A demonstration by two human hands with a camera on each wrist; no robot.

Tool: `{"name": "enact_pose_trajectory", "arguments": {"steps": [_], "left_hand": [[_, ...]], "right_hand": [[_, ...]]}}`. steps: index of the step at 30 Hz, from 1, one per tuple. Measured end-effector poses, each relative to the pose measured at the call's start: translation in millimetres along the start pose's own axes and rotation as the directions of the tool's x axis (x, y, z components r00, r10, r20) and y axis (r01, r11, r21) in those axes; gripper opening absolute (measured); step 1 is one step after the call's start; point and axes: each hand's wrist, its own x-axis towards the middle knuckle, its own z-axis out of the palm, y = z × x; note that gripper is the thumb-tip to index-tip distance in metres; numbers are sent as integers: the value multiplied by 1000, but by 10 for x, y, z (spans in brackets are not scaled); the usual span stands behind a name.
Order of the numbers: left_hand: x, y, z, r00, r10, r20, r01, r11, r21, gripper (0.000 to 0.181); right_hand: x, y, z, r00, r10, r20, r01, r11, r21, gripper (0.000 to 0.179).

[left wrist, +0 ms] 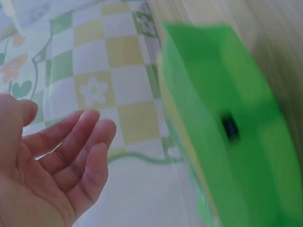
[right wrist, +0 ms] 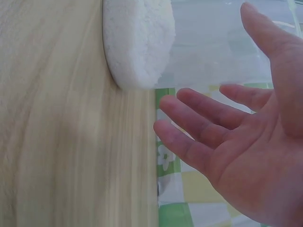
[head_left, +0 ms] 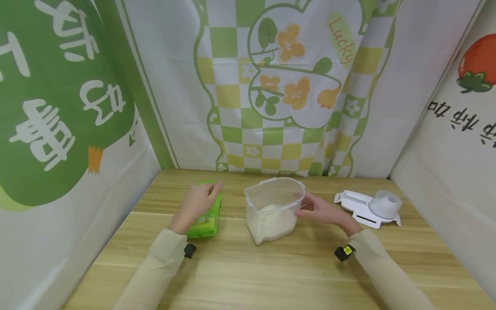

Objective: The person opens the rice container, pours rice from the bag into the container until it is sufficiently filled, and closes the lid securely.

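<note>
A clear plastic container (head_left: 276,193), part filled with white grainy stuff (head_left: 277,221), stands upright in the middle of the wooden table. My right hand (head_left: 319,209) is at its right side, thumb and fingers spread; in the right wrist view the palm (right wrist: 255,156) faces the clear wall and holds nothing. Over the bright green pack (head_left: 205,224) on the left is my left hand (head_left: 197,200), covering part of it. From the left wrist view, the loosely bent fingers (left wrist: 71,156) hold nothing, and the green pack (left wrist: 232,104) appears beside them with a small dark mark.
To the right lies a white lid (head_left: 356,204) with a clear cup (head_left: 385,205) on it. The wooden table (head_left: 263,275) ends at a checkered cloth (head_left: 267,146) at the back. Printed fabric hangs along both sides.
</note>
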Motion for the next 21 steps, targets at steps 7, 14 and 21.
{"name": "enact_pose_trajectory", "arguments": {"steps": [7, 14, 21], "left_hand": [[-63, 153, 43, 988, 40, 150, -14, 986, -168, 63], [-47, 282, 201, 953, 125, 275, -47, 960, -274, 75], [-95, 422, 341, 948, 97, 302, 11, 942, -335, 114]], "right_hand": [[-14, -61, -76, 999, 19, 30, -18, 999, -27, 58], [-33, -62, -150, 999, 26, 35, -25, 999, -38, 49], [-75, -74, -190, 998, 70, 4, -70, 995, -71, 41]]}}
